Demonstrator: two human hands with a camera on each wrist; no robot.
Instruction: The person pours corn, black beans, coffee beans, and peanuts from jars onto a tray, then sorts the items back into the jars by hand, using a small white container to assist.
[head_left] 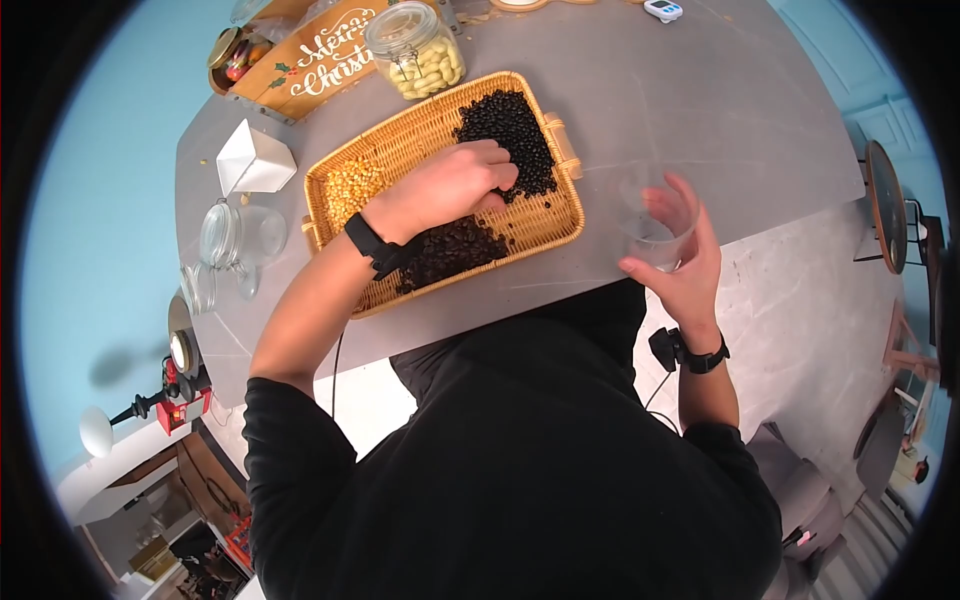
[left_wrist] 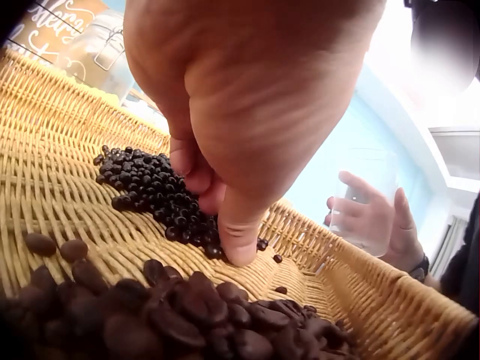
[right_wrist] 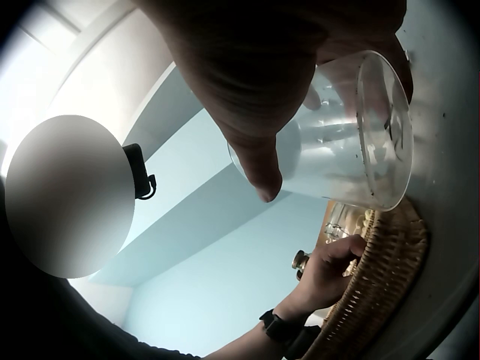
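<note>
My left hand (head_left: 445, 185) reaches into a wicker basket (head_left: 415, 140), its fingers curled down into a heap of black beans (head_left: 505, 125). In the left wrist view the thumb (left_wrist: 238, 244) comes down at the heap's near edge, and the curled fingertips hide the beans between them. Dark brown coffee beans (head_left: 455, 255) lie in the near part of the basket, yellow corn kernels (head_left: 352, 185) at its left end. Right of the basket, my right hand (head_left: 697, 265) holds a clear plastic cup (right_wrist: 330, 142) from the side, thumb and fingers around its wall.
Behind the basket stand a lidded glass jar (head_left: 425, 65) of pale pieces and a wooden Christmas box (head_left: 300, 70). A white angular container (head_left: 255, 158) and an open glass jar (head_left: 222, 235) are on the left. The grey table's (head_left: 780, 150) front edge runs just below the cup.
</note>
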